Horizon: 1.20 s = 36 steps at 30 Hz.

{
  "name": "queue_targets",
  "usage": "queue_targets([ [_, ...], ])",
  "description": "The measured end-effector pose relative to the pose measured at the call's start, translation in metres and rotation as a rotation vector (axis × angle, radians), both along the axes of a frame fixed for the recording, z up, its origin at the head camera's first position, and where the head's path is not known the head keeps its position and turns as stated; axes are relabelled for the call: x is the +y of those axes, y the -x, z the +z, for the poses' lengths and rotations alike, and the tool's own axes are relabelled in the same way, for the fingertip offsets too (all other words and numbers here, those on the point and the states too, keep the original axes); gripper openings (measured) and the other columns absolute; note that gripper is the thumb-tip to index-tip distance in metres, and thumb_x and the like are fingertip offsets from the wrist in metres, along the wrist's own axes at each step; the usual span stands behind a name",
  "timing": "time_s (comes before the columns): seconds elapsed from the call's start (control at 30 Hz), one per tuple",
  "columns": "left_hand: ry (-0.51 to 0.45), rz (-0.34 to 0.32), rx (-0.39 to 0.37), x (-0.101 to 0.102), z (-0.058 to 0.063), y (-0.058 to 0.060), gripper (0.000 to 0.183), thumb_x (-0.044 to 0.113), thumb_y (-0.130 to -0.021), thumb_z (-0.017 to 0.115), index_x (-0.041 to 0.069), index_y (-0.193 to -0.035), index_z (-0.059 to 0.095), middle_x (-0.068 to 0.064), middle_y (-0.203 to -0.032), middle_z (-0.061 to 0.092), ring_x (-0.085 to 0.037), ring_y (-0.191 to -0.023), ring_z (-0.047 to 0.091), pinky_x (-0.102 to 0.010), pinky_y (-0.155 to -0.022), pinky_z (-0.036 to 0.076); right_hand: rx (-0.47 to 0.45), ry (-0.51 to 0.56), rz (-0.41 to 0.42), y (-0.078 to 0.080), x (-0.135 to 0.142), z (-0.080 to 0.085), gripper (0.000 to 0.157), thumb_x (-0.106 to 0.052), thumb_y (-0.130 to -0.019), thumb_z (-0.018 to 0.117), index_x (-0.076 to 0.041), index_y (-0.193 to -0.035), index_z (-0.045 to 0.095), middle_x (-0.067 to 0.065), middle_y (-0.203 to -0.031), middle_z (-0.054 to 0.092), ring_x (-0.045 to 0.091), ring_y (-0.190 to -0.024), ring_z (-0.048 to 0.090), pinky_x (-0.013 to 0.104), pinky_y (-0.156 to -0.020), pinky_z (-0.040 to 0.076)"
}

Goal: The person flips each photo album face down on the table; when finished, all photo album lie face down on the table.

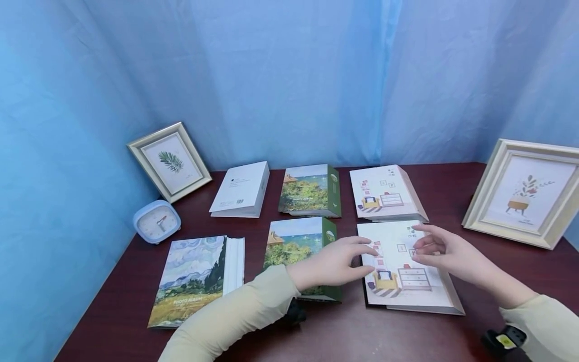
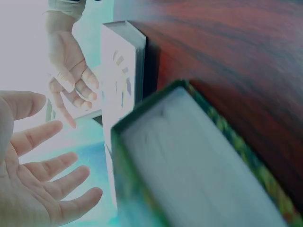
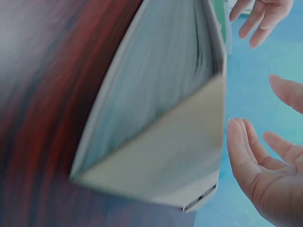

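Above the front white photo album, printed with a yellow armchair and a dresser, both hands hover with nothing in them. My left hand reaches over the front green-spined album toward the white cover, its fingers spread in the left wrist view. Over the white album's right side is my right hand, fingers relaxed and slightly bent. The right wrist view shows this album's page edges close up, with the right hand apart from it. Page edges of the green album appear in the left wrist view.
Behind lie a white album back cover up, a green-spined album and another armchair album. Front left is a landscape-painting album. A blue clock and picture frames flank them on the dark red table.
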<state>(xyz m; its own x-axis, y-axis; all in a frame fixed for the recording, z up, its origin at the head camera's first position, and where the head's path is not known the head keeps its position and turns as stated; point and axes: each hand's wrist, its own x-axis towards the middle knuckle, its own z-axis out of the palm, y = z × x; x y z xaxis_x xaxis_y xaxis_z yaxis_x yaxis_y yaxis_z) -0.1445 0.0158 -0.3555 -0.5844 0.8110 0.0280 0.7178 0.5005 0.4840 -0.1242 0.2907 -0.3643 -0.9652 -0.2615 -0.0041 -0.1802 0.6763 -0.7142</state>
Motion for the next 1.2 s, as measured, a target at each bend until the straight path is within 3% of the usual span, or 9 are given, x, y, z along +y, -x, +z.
queue_targets([
  [0.2, -0.076, 0.090, -0.060, -0.028, 0.008, 0.002, 0.036, 0.028, -0.098, 0.053, 0.013, -0.130, 0.058, -0.007, -0.146, 0.043, -0.018, -0.133, 0.042, -0.029, -0.106, 0.038, -0.067, 0.017, -0.005, 0.005, -0.027, 0.007, 0.066, -0.021, -0.088, 0.068, 0.005, -0.139, 0.037, 0.014, -0.108, 0.063, 0.012, -0.097, 0.061, 0.020, -0.072, 0.050],
  [0.3, -0.137, 0.148, -0.107, -0.047, 0.012, 0.004, 0.035, 0.028, -0.098, 0.053, 0.015, -0.130, 0.058, -0.005, -0.147, 0.042, -0.020, -0.119, 0.055, -0.030, -0.094, 0.047, -0.081, 0.050, 0.019, 0.009, -0.041, 0.008, 0.065, -0.023, -0.089, 0.067, 0.003, -0.140, 0.037, 0.014, -0.109, 0.062, 0.024, -0.101, 0.061, 0.022, -0.073, 0.051],
  [0.43, -0.207, 0.206, -0.143, -0.071, 0.015, 0.007, 0.036, 0.027, -0.098, 0.053, 0.013, -0.130, 0.057, -0.005, -0.148, 0.040, -0.022, -0.114, 0.059, -0.031, -0.085, 0.051, -0.100, 0.113, 0.044, 0.015, -0.057, 0.010, 0.064, -0.023, -0.089, 0.067, 0.000, -0.141, 0.038, 0.014, -0.110, 0.062, 0.023, -0.101, 0.061, 0.025, -0.074, 0.051],
  [0.5, -0.230, 0.226, -0.154, -0.081, 0.016, 0.008, 0.036, 0.026, -0.098, 0.053, 0.011, -0.131, 0.056, -0.007, -0.149, 0.038, -0.024, -0.121, 0.055, -0.033, -0.088, 0.051, -0.107, 0.130, 0.055, 0.017, -0.066, 0.011, 0.063, -0.024, -0.090, 0.066, -0.001, -0.141, 0.038, 0.014, -0.110, 0.062, 0.022, -0.101, 0.061, 0.026, -0.076, 0.051],
  [0.63, -0.260, 0.275, -0.137, -0.101, 0.020, 0.008, 0.036, 0.023, -0.098, 0.054, 0.010, -0.131, 0.056, -0.009, -0.148, 0.039, -0.027, -0.129, 0.047, -0.038, -0.091, 0.051, -0.105, 0.165, 0.096, 0.022, -0.084, 0.013, 0.063, -0.024, -0.090, 0.065, -0.001, -0.141, 0.038, 0.017, -0.112, 0.061, 0.027, -0.105, 0.060, 0.030, -0.079, 0.051],
  [0.77, -0.274, 0.334, -0.081, -0.120, 0.022, 0.008, 0.035, 0.021, -0.097, 0.056, 0.011, -0.129, 0.058, -0.008, -0.145, 0.043, -0.025, -0.110, 0.058, -0.039, -0.085, 0.052, -0.097, 0.199, 0.135, 0.029, -0.103, 0.015, 0.062, -0.021, -0.090, 0.066, 0.000, -0.141, 0.038, 0.019, -0.112, 0.060, 0.029, -0.107, 0.059, 0.034, -0.082, 0.049],
  [0.87, -0.273, 0.375, -0.012, -0.133, 0.023, 0.009, 0.033, 0.021, -0.096, 0.057, 0.011, -0.127, 0.060, -0.009, -0.143, 0.046, -0.027, -0.108, 0.059, -0.045, -0.089, 0.048, -0.096, 0.223, 0.162, 0.033, -0.116, 0.016, 0.061, -0.018, -0.089, 0.066, 0.001, -0.140, 0.039, 0.021, -0.112, 0.060, 0.028, -0.105, 0.061, 0.036, -0.085, 0.049],
  [1.0, -0.295, 0.434, 0.042, -0.152, 0.023, 0.010, 0.032, 0.023, -0.095, 0.058, 0.012, -0.125, 0.061, -0.009, -0.142, 0.047, -0.029, -0.130, 0.045, -0.050, -0.100, 0.042, -0.133, 0.251, 0.183, 0.038, -0.131, 0.018, 0.062, -0.019, -0.090, 0.066, -0.001, -0.142, 0.037, 0.022, -0.119, 0.056, 0.028, -0.107, 0.059, 0.037, -0.086, 0.050],
  [1.2, -0.302, 0.512, 0.041, -0.178, 0.019, 0.009, 0.037, 0.022, -0.095, 0.059, 0.011, -0.130, 0.057, -0.011, -0.143, 0.046, -0.030, -0.132, 0.043, -0.050, -0.100, 0.042, -0.156, 0.274, 0.205, 0.041, -0.152, 0.022, 0.063, -0.019, -0.091, 0.064, -0.004, -0.145, 0.035, 0.021, -0.127, 0.052, 0.031, -0.112, 0.056, 0.040, -0.088, 0.050],
])
